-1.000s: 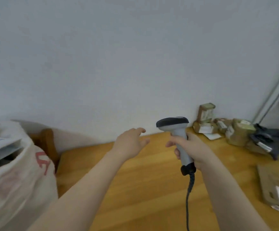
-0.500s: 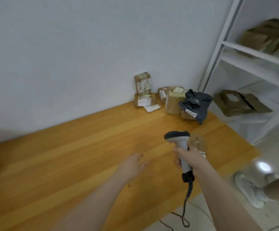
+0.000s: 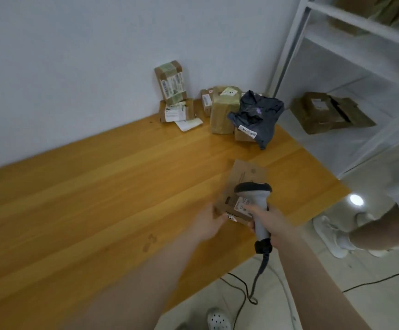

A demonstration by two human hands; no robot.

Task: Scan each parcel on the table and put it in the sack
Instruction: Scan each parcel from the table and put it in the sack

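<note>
**Left hand reaches the flat parcel, scanner poised above it**

The wooden table [image 3: 98, 210] fills the left and middle of the view and runs to the pale wall [image 3: 74, 55] on its far side. Half a second ago the view sat a little further back. A second ago it faced left, where the sack stood, and the sack is out of the picture now.

On the right stands a white rack [image 3: 289, 44], with flattened cardboard boxes [image 3: 329, 113] on one of its shelves.

At the table's far right corner lies the heap of waiting parcels, unmoved. It holds a tall taped box [image 3: 224, 110], a dark grey poly bag [image 3: 258, 115] slumped against that box's right side, and a small box [image 3: 171, 82] standing on another by the wall.

The flat parcel [image 3: 246, 177], a brown cardboard mailer, lies on the table near its right edge, well apart from the heap.

The scanner [image 3: 258, 198] is held over the near end of this parcel, head up (its cable [image 3: 258, 277] trails down to the floor). The right hand [image 3: 272, 222] is wrapped round the grip, with the forefinger stretched forward.

The left hand [image 3: 208, 222] hovered over bare wood half a second ago. It is now at the flat parcel's near left corner and touches it. Motion blur hides whether the fingers have closed on the cardboard.

White labels with barcodes show on the flat parcel, the poly bag and the boxes. None of the print is sharp enough to read.
</note>
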